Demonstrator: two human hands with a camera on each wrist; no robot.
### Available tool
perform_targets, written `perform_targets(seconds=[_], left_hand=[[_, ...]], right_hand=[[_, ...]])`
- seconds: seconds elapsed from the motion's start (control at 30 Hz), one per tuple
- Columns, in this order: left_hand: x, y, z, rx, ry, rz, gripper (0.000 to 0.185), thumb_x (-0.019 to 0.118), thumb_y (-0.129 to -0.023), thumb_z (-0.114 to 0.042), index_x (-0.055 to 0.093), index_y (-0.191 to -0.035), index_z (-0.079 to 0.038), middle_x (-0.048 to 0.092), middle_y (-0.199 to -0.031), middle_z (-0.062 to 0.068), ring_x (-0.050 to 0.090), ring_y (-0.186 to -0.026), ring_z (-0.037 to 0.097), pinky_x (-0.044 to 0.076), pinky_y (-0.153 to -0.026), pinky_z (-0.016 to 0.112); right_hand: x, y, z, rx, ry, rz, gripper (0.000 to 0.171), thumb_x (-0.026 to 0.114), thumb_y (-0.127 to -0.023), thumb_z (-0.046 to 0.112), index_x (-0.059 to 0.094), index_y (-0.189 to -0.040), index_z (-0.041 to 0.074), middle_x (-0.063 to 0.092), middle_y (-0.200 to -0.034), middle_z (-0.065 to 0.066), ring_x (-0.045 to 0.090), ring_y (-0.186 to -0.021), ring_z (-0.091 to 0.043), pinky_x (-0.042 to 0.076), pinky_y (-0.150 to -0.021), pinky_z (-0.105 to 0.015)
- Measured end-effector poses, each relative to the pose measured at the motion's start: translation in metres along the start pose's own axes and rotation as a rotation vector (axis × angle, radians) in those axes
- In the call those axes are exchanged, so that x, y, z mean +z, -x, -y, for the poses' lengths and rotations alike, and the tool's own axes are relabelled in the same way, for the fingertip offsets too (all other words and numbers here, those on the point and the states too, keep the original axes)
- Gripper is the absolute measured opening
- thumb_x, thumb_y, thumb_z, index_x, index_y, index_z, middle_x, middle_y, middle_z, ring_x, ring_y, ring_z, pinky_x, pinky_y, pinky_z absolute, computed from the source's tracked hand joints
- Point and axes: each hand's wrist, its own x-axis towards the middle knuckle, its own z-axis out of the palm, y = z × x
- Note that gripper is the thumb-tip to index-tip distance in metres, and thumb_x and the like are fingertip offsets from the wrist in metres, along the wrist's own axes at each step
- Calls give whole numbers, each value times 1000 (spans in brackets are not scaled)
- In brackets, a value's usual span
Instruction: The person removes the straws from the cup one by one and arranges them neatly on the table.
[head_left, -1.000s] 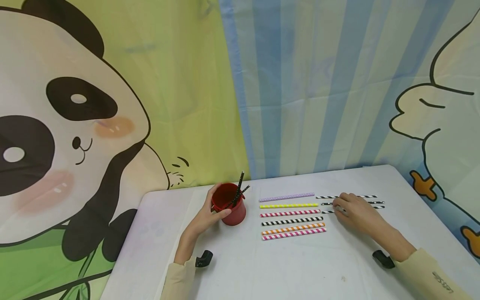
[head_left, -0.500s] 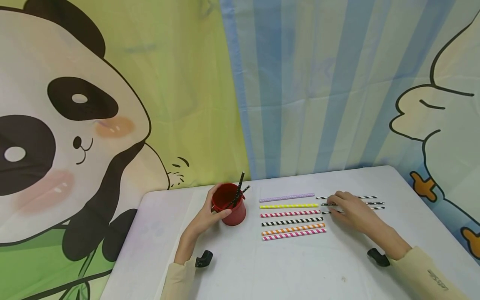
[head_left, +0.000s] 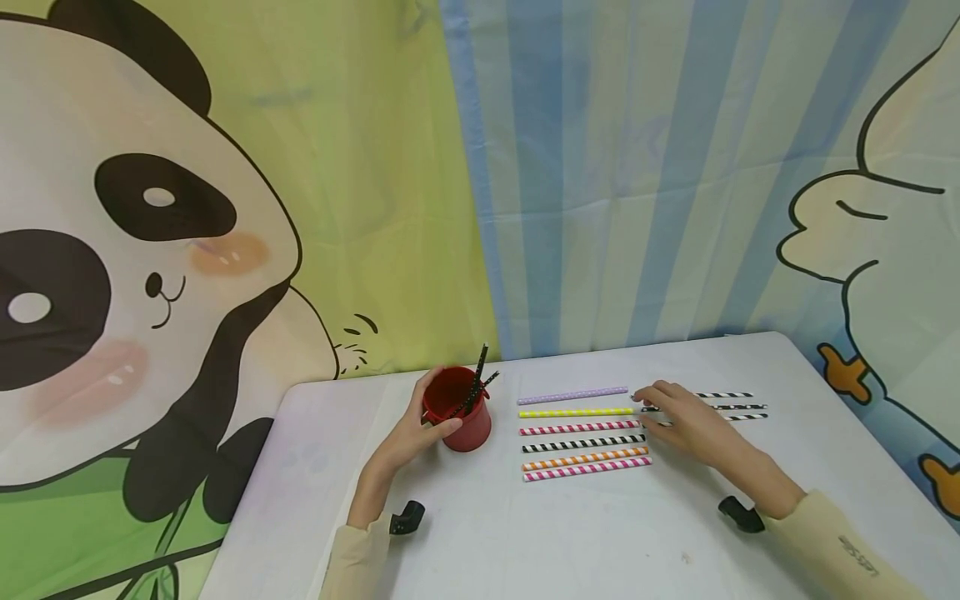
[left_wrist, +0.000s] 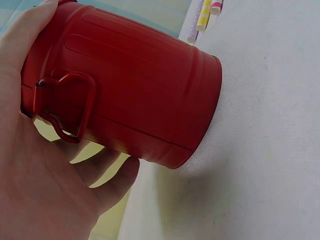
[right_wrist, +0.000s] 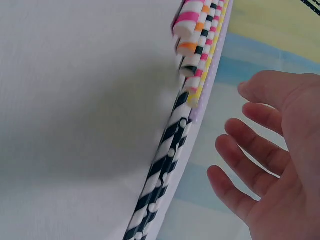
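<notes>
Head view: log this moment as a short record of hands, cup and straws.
left hand: left hand grips the red cup
cup contents: dark straws stick out
right hand: right hand open, fingers spread over the black-white straws
row: six coloured straws lie parallel, between cup and right hand
surface: white table

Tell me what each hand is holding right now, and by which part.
The left hand grips the red cup round its side wall, thumb by the rim. The right hand holds nothing; its open fingers hover over the black-and-white straws.
</notes>
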Motion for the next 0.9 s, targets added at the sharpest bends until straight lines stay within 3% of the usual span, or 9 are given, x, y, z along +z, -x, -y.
perform_targets(seconds=[0.3,0.57,0.9], left_hand=[[0,0,0,-5,-5,-5,90,74,-90,-29,16,-157,-39,33,-154,-2,30,-145,30,37,-113,62],[0,0,1,-5,-6,-8,87,74,-90,-27,18,-155,-45,33,-155,-3,29,-146,28,34,-114,63],[1,0,1,-3,-2,-11,87,74,-90,-25,18,-155,-43,33,-155,-3,27,-147,28,33,-114,65]], right_hand=[[12,-5,14,-55,-50,-96,35,78,-85,10,65,-117,11,63,-113,-5,63,-101,-22,57,-80,-42],[22,-13,30,-15,-130,-84,37,74,-90,16,61,-125,12,61,-120,-5,61,-107,-24,54,-81,-41],[29,-22,52,60,-242,-47,36,70,-94,18,60,-128,13,60,-124,-5,59,-109,-24,55,-86,-41]])
